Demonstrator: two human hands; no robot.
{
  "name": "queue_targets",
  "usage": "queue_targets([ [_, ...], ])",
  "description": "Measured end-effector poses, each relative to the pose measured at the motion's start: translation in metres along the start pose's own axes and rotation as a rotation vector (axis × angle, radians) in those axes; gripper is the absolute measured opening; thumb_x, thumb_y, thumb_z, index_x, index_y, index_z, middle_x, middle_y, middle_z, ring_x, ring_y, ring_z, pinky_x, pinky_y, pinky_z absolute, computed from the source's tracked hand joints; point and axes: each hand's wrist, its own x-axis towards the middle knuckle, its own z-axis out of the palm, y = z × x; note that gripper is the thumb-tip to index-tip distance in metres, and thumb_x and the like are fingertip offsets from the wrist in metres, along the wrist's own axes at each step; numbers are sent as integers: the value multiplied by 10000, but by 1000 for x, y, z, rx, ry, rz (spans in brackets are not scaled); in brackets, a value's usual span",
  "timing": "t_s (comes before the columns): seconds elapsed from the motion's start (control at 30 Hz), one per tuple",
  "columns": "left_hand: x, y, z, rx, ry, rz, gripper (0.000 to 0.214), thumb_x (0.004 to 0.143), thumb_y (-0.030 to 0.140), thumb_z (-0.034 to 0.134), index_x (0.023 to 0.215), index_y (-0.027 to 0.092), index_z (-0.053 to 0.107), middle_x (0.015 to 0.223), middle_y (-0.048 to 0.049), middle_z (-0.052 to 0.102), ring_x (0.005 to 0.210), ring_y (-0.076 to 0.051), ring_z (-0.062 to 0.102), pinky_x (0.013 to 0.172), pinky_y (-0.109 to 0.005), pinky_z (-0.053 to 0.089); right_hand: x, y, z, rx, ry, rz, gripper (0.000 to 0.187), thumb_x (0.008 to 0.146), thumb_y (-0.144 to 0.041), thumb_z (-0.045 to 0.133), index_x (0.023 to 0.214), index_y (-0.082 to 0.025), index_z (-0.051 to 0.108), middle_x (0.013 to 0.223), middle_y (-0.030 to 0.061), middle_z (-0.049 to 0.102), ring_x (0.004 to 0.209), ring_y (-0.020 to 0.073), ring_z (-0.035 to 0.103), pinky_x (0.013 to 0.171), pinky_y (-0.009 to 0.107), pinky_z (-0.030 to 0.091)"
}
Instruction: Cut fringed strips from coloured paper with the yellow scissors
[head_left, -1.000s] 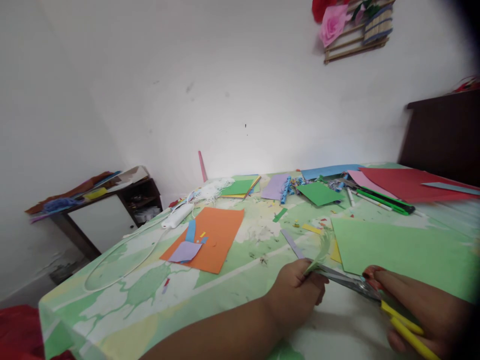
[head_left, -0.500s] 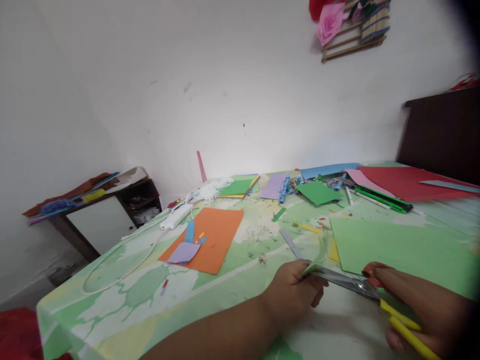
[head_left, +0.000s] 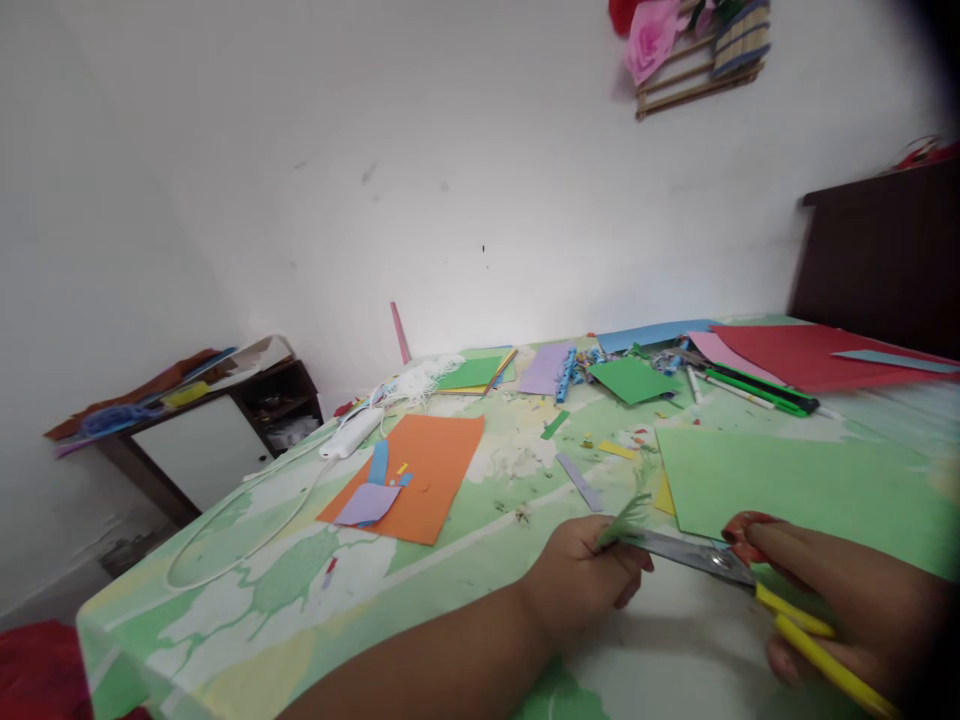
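Note:
My left hand [head_left: 589,578] pinches a small piece of light green paper [head_left: 624,522] whose upper edge is cut into thin, fringe-like strips. In my right hand [head_left: 847,600] is a pair of scissors [head_left: 720,562] with yellow on the handles, their blades pointing left. The blades reach the green paper right beside my left fingers and look nearly closed. Fingers hide part of the paper. A large light green sheet [head_left: 795,490] lies behind the scissors, with a bit of yellow paper [head_left: 664,495] at its left edge.
An orange sheet [head_left: 431,460] with paper scraps lies left of my hands, near a white power strip [head_left: 352,435] and its cable. Farther back are a dark green square [head_left: 634,382], a green-and-black cutter [head_left: 765,390] and red paper [head_left: 825,355]. A low cabinet [head_left: 202,450] stands at left.
The scissor blades have come closer together on the green paper, and its fringed strips lean differently. Both hands stay in nearly the same place; the view has shifted slightly.

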Motion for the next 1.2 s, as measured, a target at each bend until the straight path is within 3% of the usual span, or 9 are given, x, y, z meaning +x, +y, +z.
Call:
queue_targets([
  [0.17, 0, -3, 1, -11, 29, -29, 463, 692, 611, 679, 634, 189, 499, 454, 72, 402, 442, -60, 341, 500, -259, 243, 1, 3, 0, 12, -92, 27, 396, 720, -414, 631, 1107, -375, 560, 1230, 52, 657, 1169, 359, 606, 923, 473, 552],
  [0.43, -1, 1, 2, -26, -8, -48, 454, 677, 595, 697, 624, 192, 495, 437, 74, 389, 434, -58, 343, 499, -259, 238, 0, 10, 0, 36, -57, 34, 453, 675, -435, 669, 1115, -388, 570, 1221, 42, 660, 1195, 380, 584, 892, 460, 561],
  [0.6, -2, 4, 4, -45, -12, -41, 466, 681, 616, 688, 628, 193, 499, 428, 75, 385, 425, -59, 328, 483, -256, 227, 0, 13, 0, 70, -64, 7, 451, 683, -435, 671, 1117, -377, 563, 1199, 36, 667, 1120, 334, 633, 876, 423, 566],
  [0.73, -2, 5, 5, -42, -18, -53, 460, 667, 614, 687, 621, 196, 501, 421, 76, 382, 419, -60, 321, 470, -253, 217, 0, 15, 1, 10, -37, 24, 476, 646, -425, 671, 1110, -382, 573, 1214, 51, 667, 1167, 381, 605, 848, 443, 580],
  [0.97, -2, 4, 5, -43, -13, -39, 432, 688, 582, 680, 630, 193, 503, 439, 74, 388, 437, -59, 329, 496, -263, 229, 6, 7, -7, 16, -53, 48, 405, 662, -391, 644, 1064, -366, 606, 1163, 36, 690, 1144, 373, 620, 846, 416, 578],
  [1.2, -2, 1, 5, -60, 35, -39, 420, 669, 569, 676, 616, 193, 495, 432, 75, 394, 432, -60, 342, 491, -265, 238, 6, 9, -1, 66, 53, 19, 412, 633, -454, 667, 1036, -374, 638, 1130, 20, 721, 1082, 333, 665, 770, 368, 604],
])
